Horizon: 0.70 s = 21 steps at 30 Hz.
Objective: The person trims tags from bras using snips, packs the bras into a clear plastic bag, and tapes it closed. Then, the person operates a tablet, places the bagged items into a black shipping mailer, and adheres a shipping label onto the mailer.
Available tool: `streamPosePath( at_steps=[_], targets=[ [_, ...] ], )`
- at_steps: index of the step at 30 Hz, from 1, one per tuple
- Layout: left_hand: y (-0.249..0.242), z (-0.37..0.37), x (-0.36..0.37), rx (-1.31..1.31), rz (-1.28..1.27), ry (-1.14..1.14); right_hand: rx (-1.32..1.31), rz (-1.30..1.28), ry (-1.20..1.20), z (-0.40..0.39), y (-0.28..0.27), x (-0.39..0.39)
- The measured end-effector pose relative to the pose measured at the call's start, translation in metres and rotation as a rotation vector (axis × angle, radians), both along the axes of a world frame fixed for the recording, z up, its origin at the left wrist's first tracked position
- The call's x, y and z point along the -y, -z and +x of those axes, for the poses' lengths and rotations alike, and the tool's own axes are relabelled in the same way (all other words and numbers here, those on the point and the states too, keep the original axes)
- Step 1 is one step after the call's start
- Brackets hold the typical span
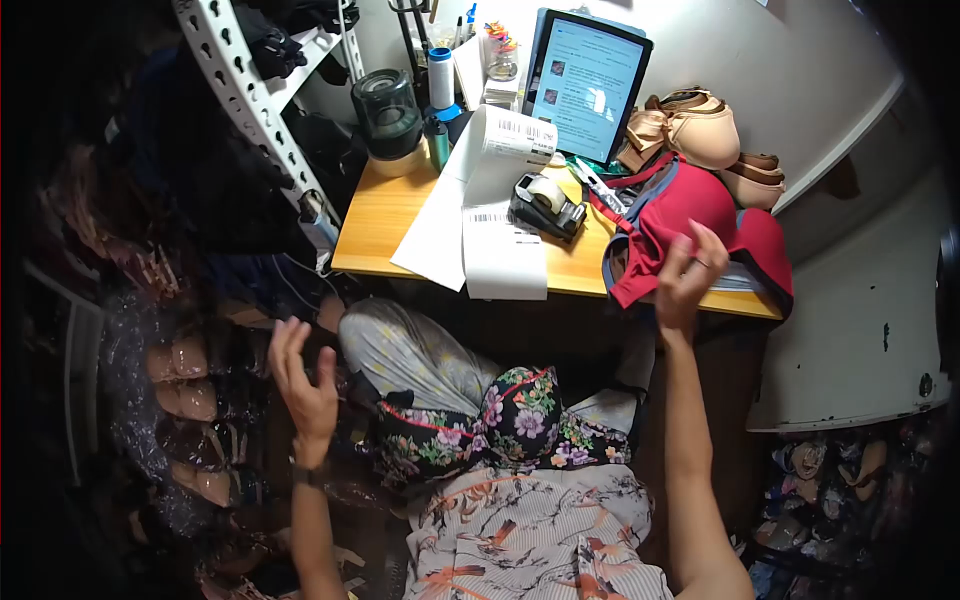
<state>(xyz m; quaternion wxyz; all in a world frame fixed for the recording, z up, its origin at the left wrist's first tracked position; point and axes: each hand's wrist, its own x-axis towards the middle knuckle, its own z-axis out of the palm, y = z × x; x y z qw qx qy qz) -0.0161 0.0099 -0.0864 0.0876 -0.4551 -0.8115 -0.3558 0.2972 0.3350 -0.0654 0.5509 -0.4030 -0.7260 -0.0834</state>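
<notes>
My left hand (305,390) is raised to the left of my knee, fingers spread and holding nothing. A black floral bra (520,415) with purple flowers and red trim lies across my lap, between my two arms. My right hand (690,275) is up at the table's front right edge, fingers apart and slightly curled, nothing in them. It overlaps a red bra (690,210), which lies with grey-blue ones in a stack on the table corner. Behind that stack sit beige bras (700,130).
On the wooden table (370,230) are a tape dispenser (548,205), printed label sheets (505,250), a tablet (587,85) and a dark glass jar (387,110). A white metal shelf (250,100) stands at left. Plastic-wrapped bras (185,400) are piled at lower left.
</notes>
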Motion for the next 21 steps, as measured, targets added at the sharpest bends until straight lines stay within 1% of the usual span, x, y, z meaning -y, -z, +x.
streamPosePath(
  at_steps=[2, 3, 6, 7, 9, 10, 12, 14, 17, 18, 21],
  targets=[
    [0.004, -0.032, -0.028, -0.271, 0.215, -0.021, -0.262, -0.083, 0.159, 0.043, 0.03, -0.021],
    [0.008, -0.046, -0.043, -0.265, 0.224, 0.0, -0.26, -0.073, 0.181, 0.05, 0.041, -0.027],
    [0.02, -0.078, -0.1, -0.504, 0.186, 0.182, -0.473, -0.189, 0.298, 0.076, 0.053, -0.048],
    [0.022, -0.086, -0.117, -0.505, 0.2, 0.209, -0.479, -0.175, 0.324, 0.079, 0.053, -0.049],
    [0.031, -0.096, -0.134, -0.544, 0.179, 0.258, -0.532, -0.173, 0.233, 0.076, 0.059, -0.046],
    [0.035, -0.097, -0.138, -0.561, 0.161, 0.276, -0.536, -0.172, 0.249, 0.079, 0.06, -0.045],
    [0.037, -0.096, -0.133, -0.453, 0.145, 0.234, -0.451, -0.225, 0.208, 0.084, 0.061, -0.038],
    [0.033, -0.096, -0.127, -0.442, 0.13, 0.276, -0.409, -0.273, 0.202, 0.083, 0.058, -0.036],
    [0.024, -0.097, -0.137, -0.42, 0.116, 0.322, -0.34, -0.241, 0.138, 0.079, 0.048, -0.03],
    [0.023, -0.097, -0.135, -0.417, 0.12, 0.323, -0.332, -0.257, 0.141, 0.08, 0.048, -0.03],
    [0.028, -0.094, -0.125, -0.382, 0.103, 0.303, -0.417, -0.25, 0.097, 0.079, 0.05, -0.031]
  ],
)
